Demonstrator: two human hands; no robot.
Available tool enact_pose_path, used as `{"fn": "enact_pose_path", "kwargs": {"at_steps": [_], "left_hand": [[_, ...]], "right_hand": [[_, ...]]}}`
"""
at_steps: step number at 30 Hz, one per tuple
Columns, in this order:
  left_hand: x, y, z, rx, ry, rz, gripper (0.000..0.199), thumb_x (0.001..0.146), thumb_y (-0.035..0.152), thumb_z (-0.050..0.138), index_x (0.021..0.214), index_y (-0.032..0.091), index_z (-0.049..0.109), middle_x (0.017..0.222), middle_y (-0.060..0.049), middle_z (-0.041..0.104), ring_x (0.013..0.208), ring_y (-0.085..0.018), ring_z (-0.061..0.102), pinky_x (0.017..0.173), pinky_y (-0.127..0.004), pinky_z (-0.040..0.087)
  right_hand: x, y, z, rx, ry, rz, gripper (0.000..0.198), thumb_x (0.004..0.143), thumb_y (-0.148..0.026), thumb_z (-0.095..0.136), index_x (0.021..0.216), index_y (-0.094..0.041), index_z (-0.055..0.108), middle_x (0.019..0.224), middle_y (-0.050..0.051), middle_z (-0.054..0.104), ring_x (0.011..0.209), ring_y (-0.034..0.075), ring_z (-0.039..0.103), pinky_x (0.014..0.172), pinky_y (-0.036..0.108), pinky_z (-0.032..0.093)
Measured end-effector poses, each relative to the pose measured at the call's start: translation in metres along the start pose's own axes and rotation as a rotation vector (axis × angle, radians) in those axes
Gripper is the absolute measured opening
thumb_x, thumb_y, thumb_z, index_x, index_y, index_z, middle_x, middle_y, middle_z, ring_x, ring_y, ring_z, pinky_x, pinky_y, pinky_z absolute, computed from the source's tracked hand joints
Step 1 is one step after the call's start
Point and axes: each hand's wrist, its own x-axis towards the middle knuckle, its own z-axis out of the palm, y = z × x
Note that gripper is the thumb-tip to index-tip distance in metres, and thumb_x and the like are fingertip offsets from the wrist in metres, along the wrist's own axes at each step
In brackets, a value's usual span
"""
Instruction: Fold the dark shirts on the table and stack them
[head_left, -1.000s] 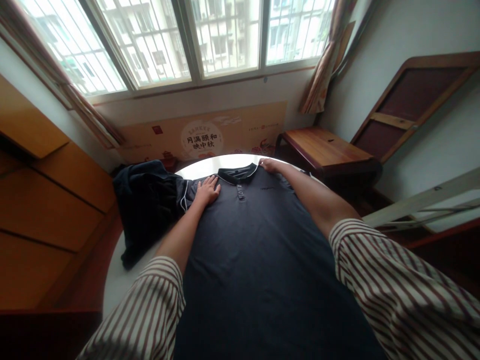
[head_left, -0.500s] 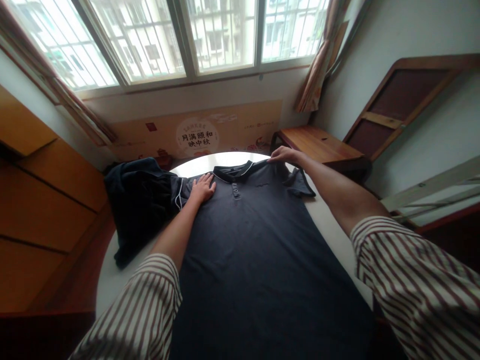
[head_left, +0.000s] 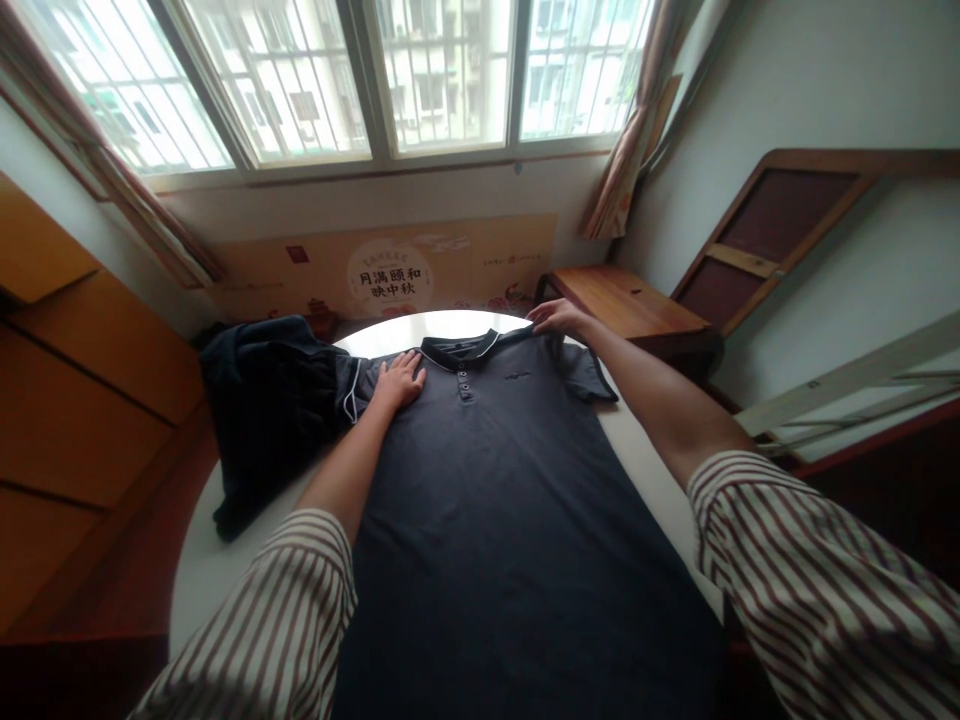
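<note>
Grey shirt [head_left: 510, 480], laid face-up on the counter [head_left: 217, 570] from 12 to 6 o'clock; left hand [head_left: 401, 380] spread flat upon it at 11, right hand [head_left: 561, 316] narrowed at 1, hold indeterminable; smoothing best served by even outward tension.

The polo [head_left: 517, 500] is dark grey, the table [head_left: 199, 570] white, the person's sleeves [head_left: 262, 620] brown-striped.
</note>
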Motion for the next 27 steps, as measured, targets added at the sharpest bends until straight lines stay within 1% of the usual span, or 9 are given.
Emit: {"fn": "enact_pose_path", "kwargs": {"at_steps": [2,7,9,14,18,20,22,24,27], "left_hand": [[0.000,0.001,0.000,-0.015,-0.001,0.003,0.061,0.098,0.049,0.026,0.156,0.027,0.031,0.163,-0.001,0.025,0.151,-0.026,0.022,0.122,-0.055,0.015],[-0.001,0.003,0.001,-0.038,0.016,0.008,0.060,0.098,0.048,0.029,0.154,0.029,0.034,0.163,-0.001,0.027,0.150,-0.025,0.023,0.122,-0.054,0.015],[-0.001,0.003,0.002,-0.043,0.019,0.002,0.060,0.098,0.048,0.029,0.154,0.029,0.034,0.163,-0.001,0.027,0.150,-0.025,0.023,0.122,-0.054,0.015],[0.000,0.002,0.003,-0.050,0.019,0.009,0.061,0.098,0.048,0.027,0.154,0.025,0.033,0.163,-0.002,0.026,0.150,-0.024,0.023,0.121,-0.056,0.015],[-0.001,0.004,0.001,-0.047,0.014,0.009,0.062,0.098,0.048,0.027,0.154,0.024,0.033,0.163,-0.002,0.026,0.150,-0.024,0.023,0.121,-0.057,0.016],[-0.003,0.005,-0.001,-0.044,0.008,0.005,0.061,0.098,0.048,0.027,0.154,0.026,0.033,0.163,-0.002,0.026,0.150,-0.024,0.024,0.121,-0.055,0.015],[-0.004,0.006,-0.003,-0.040,0.003,0.005,0.060,0.098,0.047,0.028,0.154,0.026,0.034,0.163,-0.002,0.026,0.150,-0.024,0.023,0.121,-0.055,0.015],[-0.004,0.007,-0.004,-0.036,0.003,0.007,0.060,0.098,0.046,0.028,0.154,0.027,0.034,0.162,-0.002,0.027,0.150,-0.024,0.023,0.121,-0.055,0.016],[-0.004,0.007,-0.005,-0.035,0.004,0.005,0.059,0.098,0.046,0.029,0.154,0.028,0.034,0.162,-0.002,0.027,0.150,-0.024,0.024,0.121,-0.054,0.016]], "right_hand": [[-0.004,-0.003,0.004,0.035,-0.030,0.054,0.049,0.057,-0.021,0.091,0.102,-0.009,0.077,0.082,0.008,0.072,0.075,0.018,0.065,0.074,0.031,0.056],[-0.010,-0.003,0.010,-0.022,-0.111,0.093,0.041,0.050,-0.034,0.095,0.080,-0.010,0.079,0.075,0.009,0.073,0.073,0.019,0.066,0.072,0.029,0.055],[-0.008,-0.001,0.009,-0.042,-0.079,0.101,0.045,0.052,-0.041,0.094,0.080,-0.010,0.078,0.077,0.009,0.073,0.073,0.019,0.066,0.071,0.028,0.055],[-0.004,0.004,0.002,-0.081,0.005,0.148,0.050,0.069,-0.051,0.084,0.100,-0.013,0.075,0.090,0.008,0.073,0.075,0.015,0.064,0.070,0.024,0.053],[-0.017,0.010,-0.015,-0.167,-0.078,0.291,0.057,0.061,-0.059,0.086,0.086,-0.009,0.074,0.077,0.011,0.069,0.064,0.017,0.062,0.058,0.029,0.052],[-0.029,0.014,-0.024,-0.193,-0.134,0.355,0.058,0.056,-0.060,0.088,0.079,-0.009,0.073,0.074,0.012,0.067,0.061,0.017,0.061,0.054,0.029,0.050],[-0.043,0.018,-0.033,-0.222,-0.193,0.378,0.057,0.056,-0.061,0.087,0.080,-0.011,0.073,0.076,0.011,0.068,0.061,0.017,0.061,0.054,0.028,0.050],[-0.056,0.023,-0.039,-0.295,-0.250,0.347,0.051,0.058,-0.058,0.086,0.081,-0.014,0.074,0.076,0.008,0.067,0.063,0.016,0.061,0.056,0.027,0.050],[-0.071,0.028,-0.049,-0.421,-0.285,0.301,0.036,0.056,-0.045,0.089,0.067,-0.016,0.070,0.065,0.003,0.063,0.062,0.016,0.059,0.056,0.026,0.050]]}}
